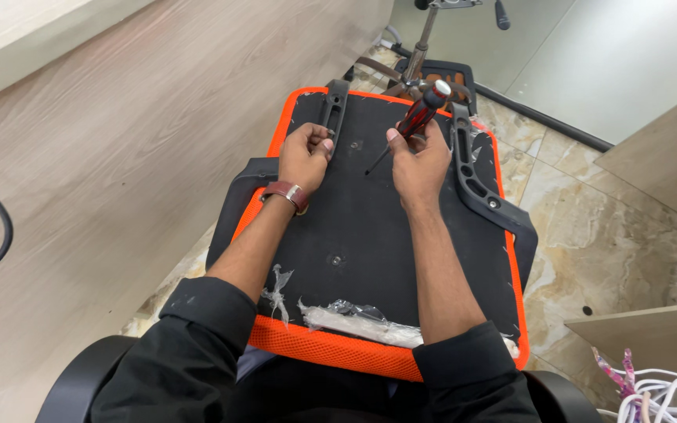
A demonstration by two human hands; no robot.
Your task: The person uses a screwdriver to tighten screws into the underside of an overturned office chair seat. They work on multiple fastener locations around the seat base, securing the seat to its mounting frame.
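Observation:
An upturned chair seat (370,235) lies on my lap, black underneath with an orange mesh edge. My right hand (419,160) grips a screwdriver (421,113) with a red and black handle; its tip points down-left at the black underside. My left hand (305,153), with a brown watch at the wrist, rests on the left armrest bracket (334,110), fingers curled over it. A second black armrest bracket (479,180) runs along the seat's right side. A screw hole (336,260) shows in the middle of the panel.
Torn clear plastic wrap (354,317) clings to the seat's near edge. A chair base with a gas cylinder (421,47) stands beyond the seat. A wooden desk (80,157) is on the left, marble floor (589,219) on the right, white cables (660,395) at bottom right.

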